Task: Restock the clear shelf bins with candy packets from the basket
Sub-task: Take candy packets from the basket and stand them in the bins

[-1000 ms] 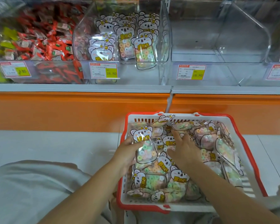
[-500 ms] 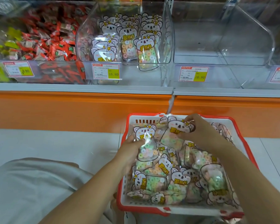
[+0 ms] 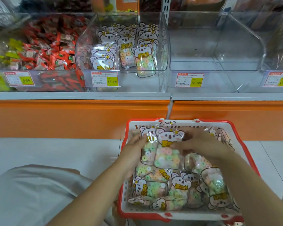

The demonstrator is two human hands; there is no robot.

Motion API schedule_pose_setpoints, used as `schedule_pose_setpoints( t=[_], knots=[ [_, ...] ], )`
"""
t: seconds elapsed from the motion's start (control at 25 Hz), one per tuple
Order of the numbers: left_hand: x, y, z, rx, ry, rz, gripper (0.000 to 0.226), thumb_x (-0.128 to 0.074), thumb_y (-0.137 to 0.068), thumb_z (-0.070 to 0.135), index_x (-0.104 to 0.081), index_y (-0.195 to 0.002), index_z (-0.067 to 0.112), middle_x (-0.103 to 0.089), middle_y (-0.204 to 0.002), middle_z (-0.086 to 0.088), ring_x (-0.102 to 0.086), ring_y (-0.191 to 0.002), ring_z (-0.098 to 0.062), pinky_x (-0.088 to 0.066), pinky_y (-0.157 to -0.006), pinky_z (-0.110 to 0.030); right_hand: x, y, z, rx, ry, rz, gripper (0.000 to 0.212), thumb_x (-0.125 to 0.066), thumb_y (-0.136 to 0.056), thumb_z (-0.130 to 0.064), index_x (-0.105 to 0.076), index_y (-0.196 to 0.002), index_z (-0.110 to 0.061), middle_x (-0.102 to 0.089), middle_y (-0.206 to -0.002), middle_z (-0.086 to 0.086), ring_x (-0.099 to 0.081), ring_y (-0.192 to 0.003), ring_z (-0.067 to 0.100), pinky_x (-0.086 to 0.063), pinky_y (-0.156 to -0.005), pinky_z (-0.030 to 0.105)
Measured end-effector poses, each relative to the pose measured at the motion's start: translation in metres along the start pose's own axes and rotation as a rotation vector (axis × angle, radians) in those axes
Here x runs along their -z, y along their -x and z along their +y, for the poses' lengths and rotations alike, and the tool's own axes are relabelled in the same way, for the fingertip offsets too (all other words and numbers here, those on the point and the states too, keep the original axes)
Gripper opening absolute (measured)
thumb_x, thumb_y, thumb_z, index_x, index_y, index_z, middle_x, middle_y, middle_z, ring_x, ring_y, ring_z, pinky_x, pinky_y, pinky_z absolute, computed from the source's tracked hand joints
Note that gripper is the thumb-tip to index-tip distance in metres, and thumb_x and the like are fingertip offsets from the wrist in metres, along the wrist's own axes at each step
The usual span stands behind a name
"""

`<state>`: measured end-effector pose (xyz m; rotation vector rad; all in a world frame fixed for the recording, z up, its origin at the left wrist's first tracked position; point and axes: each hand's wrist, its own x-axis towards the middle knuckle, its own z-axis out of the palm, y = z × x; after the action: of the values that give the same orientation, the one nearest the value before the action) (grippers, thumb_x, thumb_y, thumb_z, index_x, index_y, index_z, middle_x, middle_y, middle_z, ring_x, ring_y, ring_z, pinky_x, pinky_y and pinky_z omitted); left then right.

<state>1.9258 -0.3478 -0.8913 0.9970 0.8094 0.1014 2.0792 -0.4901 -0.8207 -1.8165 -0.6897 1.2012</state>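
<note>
Glossy clear plastic bins (image 3: 216,46); crinkly glossy packets (image 3: 167,154); plastic basket (image 3: 153,216).

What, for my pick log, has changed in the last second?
The right hand took hold of a candy packet, lifted it and carried it left against the other packet in the left hand. That grip, the basket and the shelf bins stayed.

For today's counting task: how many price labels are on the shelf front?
4. First label, red-sweets bin; second label, koala-packet bin; third label, empty bin; fourth label, cut by the right edge; others may lie beyond.
</note>
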Motion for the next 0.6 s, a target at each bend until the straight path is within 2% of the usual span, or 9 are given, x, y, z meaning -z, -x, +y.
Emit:
schedule_pose_setpoints(
  t=[0.04,0.08,0.16,0.2,0.28,0.36,0.48,0.52,0.6],
  knots=[
    [-0.001,0.001,0.000,-0.010,-0.015,-0.043,0.025,-0.062,-0.088,0.054,-0.056,-0.107,0.038,-0.064,-0.125,0.013,-0.059,-0.113,-0.004,-0.045,-0.104,-0.038,-0.011,-0.004,0.003,-0.009,-0.023,0.031,0.035,-0.078,-0.079,-0.013,-0.059,-0.102,-0.031,-0.066,-0.069,-0.001,-0.065,-0.063,0.012,-0.056,-0.065,0.027],
    [0.000,0.002,0.000,-0.034,-0.049,-0.077,0.044,-0.070,-0.080,0.058,-0.055,-0.113,0.034,-0.067,-0.123,0.012,-0.062,-0.110,-0.002,-0.049,-0.100,-0.036,-0.021,-0.009,0.007,-0.015,-0.035,0.079,0.036,-0.078,-0.080,-0.016,-0.057,-0.106,-0.026,-0.066,-0.073,0.000,-0.064,-0.062,0.010,-0.055,-0.062,0.025],
    [0.003,0.002,-0.002,-0.090,-0.155,-0.101,0.097,-0.087,-0.056,0.059,-0.043,-0.137,0.029,-0.060,-0.135,0.003,-0.057,-0.121,-0.012,-0.042,-0.108,-0.043,-0.039,-0.017,0.016,-0.025,-0.031,0.176,0.047,-0.078,-0.080,-0.025,-0.048,-0.116,-0.022,-0.062,-0.085,0.008,-0.061,-0.061,0.012,-0.051,-0.056,0.022],
    [0.004,0.002,-0.001,-0.104,-0.187,-0.100,0.107,-0.090,-0.050,0.054,-0.039,-0.141,0.028,-0.058,-0.136,0.001,-0.056,-0.124,-0.016,-0.039,-0.111,-0.046,-0.045,-0.020,0.020,-0.025,-0.010,0.206,0.050,-0.077,-0.081,-0.032,-0.046,-0.118,-0.022,-0.058,-0.089,0.009,-0.059,-0.065,0.013,-0.051,-0.058,0.024],
    [0.007,0.006,0.003,-0.133,-0.211,-0.081,0.091,-0.087,-0.057,0.041,-0.045,-0.136,0.026,-0.063,-0.129,0.004,-0.058,-0.121,-0.015,-0.039,-0.111,-0.045,-0.052,-0.022,0.023,-0.033,0.049,0.198,0.050,-0.068,-0.083,-0.050,-0.048,-0.119,-0.022,-0.056,-0.093,-0.002,-0.058,-0.077,0.011,-0.055,-0.075,0.032],
    [0.006,0.013,0.011,-0.135,-0.219,-0.088,0.078,-0.084,-0.065,0.040,-0.048,-0.132,0.026,-0.064,-0.128,0.006,-0.058,-0.122,-0.015,-0.040,-0.111,-0.045,-0.052,-0.019,0.018,-0.049,0.030,0.105,0.043,-0.058,-0.083,-0.060,-0.050,-0.113,-0.030,-0.057,-0.105,-0.014,-0.058,-0.093,0.005,-0.053,-0.090,0.037],
    [0.003,0.023,0.027,-0.190,-0.220,-0.105,0.053,-0.076,-0.085,0.029,-0.050,-0.131,0.028,-0.065,-0.127,0.006,-0.057,-0.123,-0.013,-0.043,-0.108,-0.040,-0.046,-0.010,0.004,0.025,-0.104,-0.014,0.039,-0.071,-0.083,-0.047,-0.049,-0.114,-0.042,-0.056,-0.120,-0.015,-0.058,-0.099,0.000,-0.053,-0.082,0.025],
    [0.002,0.028,0.035,-0.204,-0.229,-0.108,0.044,-0.070,-0.090,0.022,-0.052,-0.128,0.029,-0.067,-0.123,0.008,-0.060,-0.118,-0.012,-0.045,-0.106,-0.038,-0.043,-0.008,-0.002,0.067,-0.102,-0.024,0.037,-0.076,-0.080,-0.042,-0.056,-0.111,-0.042,-0.059,-0.117,-0.014,-0.062,-0.097,0.002,-0.052,-0.080,0.025],
    [0.002,0.042,0.058,-0.258,-0.291,-0.116,0.039,-0.065,-0.093,0.017,-0.052,-0.125,0.036,-0.068,-0.120,0.013,-0.062,-0.114,-0.007,-0.047,-0.103,-0.032,-0.042,-0.001,-0.024,0.159,-0.100,-0.012,0.022,-0.078,-0.081,-0.027,-0.063,-0.095,-0.036,-0.065,-0.098,-0.016,-0.065,-0.085,0.003,-0.051,-0.073,0.023]
  ],
)
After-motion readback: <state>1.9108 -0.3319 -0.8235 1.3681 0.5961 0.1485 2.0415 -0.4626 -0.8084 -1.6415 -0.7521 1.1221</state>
